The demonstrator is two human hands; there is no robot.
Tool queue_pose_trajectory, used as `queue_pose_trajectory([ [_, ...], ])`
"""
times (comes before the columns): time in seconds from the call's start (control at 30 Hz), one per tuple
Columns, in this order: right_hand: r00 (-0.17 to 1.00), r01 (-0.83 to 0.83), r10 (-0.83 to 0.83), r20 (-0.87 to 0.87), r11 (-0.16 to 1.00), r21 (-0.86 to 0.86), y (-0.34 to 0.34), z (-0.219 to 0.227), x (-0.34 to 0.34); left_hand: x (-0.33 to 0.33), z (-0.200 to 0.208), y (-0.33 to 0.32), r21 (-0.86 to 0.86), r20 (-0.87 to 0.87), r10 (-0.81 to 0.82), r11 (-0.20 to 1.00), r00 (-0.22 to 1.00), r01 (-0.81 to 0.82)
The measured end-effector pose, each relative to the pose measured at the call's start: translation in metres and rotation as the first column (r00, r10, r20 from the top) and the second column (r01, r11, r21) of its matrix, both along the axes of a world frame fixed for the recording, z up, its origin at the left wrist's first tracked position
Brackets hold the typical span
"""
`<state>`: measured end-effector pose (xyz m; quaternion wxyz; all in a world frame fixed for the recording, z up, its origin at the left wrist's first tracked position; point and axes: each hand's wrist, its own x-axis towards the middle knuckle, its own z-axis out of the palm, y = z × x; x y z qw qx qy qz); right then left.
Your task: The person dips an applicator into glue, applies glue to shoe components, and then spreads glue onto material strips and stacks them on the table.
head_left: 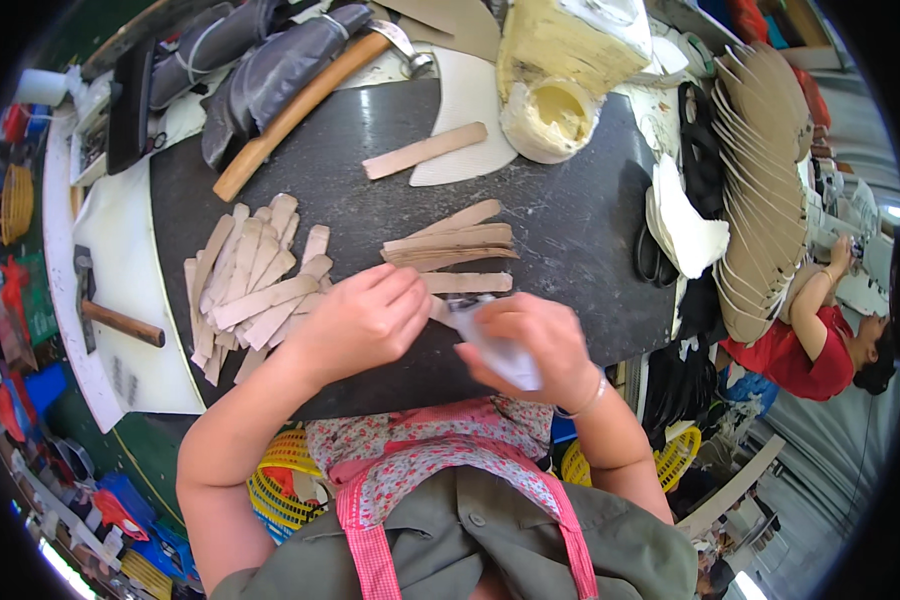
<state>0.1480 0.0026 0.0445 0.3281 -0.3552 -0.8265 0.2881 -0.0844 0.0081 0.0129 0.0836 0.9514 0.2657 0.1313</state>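
My left hand [365, 312] is closed, its fingertips pinched at the end of a narrow beige strip [439, 312]. Blurred by motion, my right hand [535, 345] wraps round a white object [507, 358] whose kind I cannot make out; its dark tip meets the strip. Just beyond my hands lie a small stack of beige strips [455, 240] and a single strip [468, 282]. A loose heap of similar strips [255, 270] lies left of my left hand. Another lone strip [425, 150] rests farther away, partly over a white ribbed sheet [470, 110].
A glue-crusted yellowish container [550, 118] stands at the back. A wooden-handled hammer [300, 118] leans by dark rolled material [280, 75]; a second hammer [120, 322] lies left. Scissors [653, 250], white pieces [688, 222] and stacked brown sheets [765, 180] are at right. A person in red [815, 345] sits beyond.
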Motion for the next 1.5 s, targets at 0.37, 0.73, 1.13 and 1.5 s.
queue_pose_trajectory([
  [0.37, 0.813, 0.501, -0.455, -0.363, 0.864, 0.040, 0.016, 0.015, 0.049, -0.075, 0.027, -0.033, 0.224, 0.337, 0.399, 0.846, 0.853, -0.484],
  [0.73, 0.790, 0.612, -0.590, -0.167, 0.775, 0.156, 0.107, 0.011, 0.046, -0.051, 0.023, -0.049, -0.003, 0.198, 0.508, 0.856, 0.838, -0.518],
  [1.13, 0.734, 0.672, -0.678, -0.024, 0.732, -0.109, 0.102, 0.031, 0.054, 0.019, -0.007, -0.010, -0.109, 0.105, 0.247, 0.966, 0.963, -0.236],
  [1.5, 0.980, 0.184, -0.187, 0.066, 0.982, 0.050, 0.011, -0.003, 0.036, 0.018, -0.008, -0.008, -0.086, 0.122, 0.226, 0.972, 0.966, -0.217],
])
